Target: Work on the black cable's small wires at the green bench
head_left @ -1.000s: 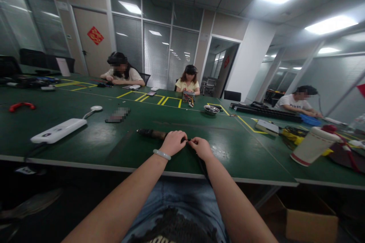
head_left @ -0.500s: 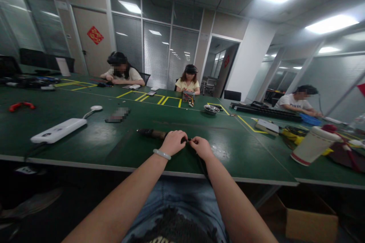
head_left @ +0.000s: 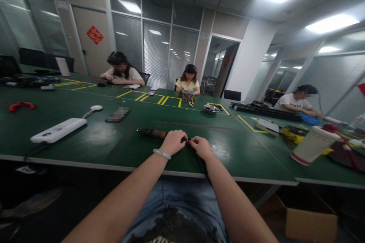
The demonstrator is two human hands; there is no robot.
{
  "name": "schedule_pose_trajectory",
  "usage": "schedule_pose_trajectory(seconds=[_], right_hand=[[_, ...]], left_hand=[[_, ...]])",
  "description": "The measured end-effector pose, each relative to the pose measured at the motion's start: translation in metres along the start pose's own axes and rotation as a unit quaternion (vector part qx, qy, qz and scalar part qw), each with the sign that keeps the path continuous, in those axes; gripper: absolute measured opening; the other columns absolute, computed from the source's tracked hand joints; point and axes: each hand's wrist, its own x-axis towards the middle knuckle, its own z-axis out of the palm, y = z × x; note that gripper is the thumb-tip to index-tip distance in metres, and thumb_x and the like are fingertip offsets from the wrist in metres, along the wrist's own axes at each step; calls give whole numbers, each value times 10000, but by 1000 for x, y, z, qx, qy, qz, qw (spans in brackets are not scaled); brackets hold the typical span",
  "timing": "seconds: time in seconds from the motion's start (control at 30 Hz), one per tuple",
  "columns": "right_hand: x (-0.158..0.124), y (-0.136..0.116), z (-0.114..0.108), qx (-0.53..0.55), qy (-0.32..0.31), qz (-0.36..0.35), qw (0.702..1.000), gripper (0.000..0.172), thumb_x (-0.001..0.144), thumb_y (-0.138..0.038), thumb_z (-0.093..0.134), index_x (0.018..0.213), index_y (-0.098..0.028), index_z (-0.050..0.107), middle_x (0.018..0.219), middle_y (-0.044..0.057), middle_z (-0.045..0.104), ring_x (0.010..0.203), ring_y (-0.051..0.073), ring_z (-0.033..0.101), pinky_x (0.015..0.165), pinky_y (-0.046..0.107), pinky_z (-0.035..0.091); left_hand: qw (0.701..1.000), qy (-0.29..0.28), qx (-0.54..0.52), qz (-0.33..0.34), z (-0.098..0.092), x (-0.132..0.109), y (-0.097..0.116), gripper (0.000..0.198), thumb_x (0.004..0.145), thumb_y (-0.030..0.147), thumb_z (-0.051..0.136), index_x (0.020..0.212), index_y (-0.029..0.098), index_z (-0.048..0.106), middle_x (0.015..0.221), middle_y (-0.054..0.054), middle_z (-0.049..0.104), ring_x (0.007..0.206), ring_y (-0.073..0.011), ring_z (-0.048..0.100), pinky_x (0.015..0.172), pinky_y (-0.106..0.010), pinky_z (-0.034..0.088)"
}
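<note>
Scarcely any shift | left grip (head_left: 174, 141) curled over tool (head_left: 157, 134) | right grip (head_left: 202, 148) pinching cord (head_left: 200, 162) | table edge (head_left: 182, 174) near

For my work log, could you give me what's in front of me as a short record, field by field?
Surface: green table
Left grip: curled over the rear of a dark handheld tool
Right grip: pinching a black cord close by the left fingertips
Tool direction: narrow tip toward the left
Left side: white elongated device, red curved handles
Farther back: metal bowl
Right side: cream cup
</note>
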Motion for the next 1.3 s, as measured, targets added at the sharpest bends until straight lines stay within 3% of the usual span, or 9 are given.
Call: schedule_pose_trajectory(seconds=[0.73,1.3], right_hand=[[3,7,0,4,-17,-9,1000,181,858,-339,545,831,-191,646,725,8,649,605,116,562,505,195,389],[2,3,-2,-12,-16,-1,1000,214,839,-378,566,799,-186,651,707,5,658,572,112,555,508,207,364]], left_hand=[[1000,-7,-4,-3,0,0,0,108,816,260,588,905,223,636,948,-29,649,917,-199,576,855,-344,407],[1000,-1,-3,9,1,1,-2,88,807,240,596,882,226,640,935,-18,644,903,-194,576,830,-336,405]])
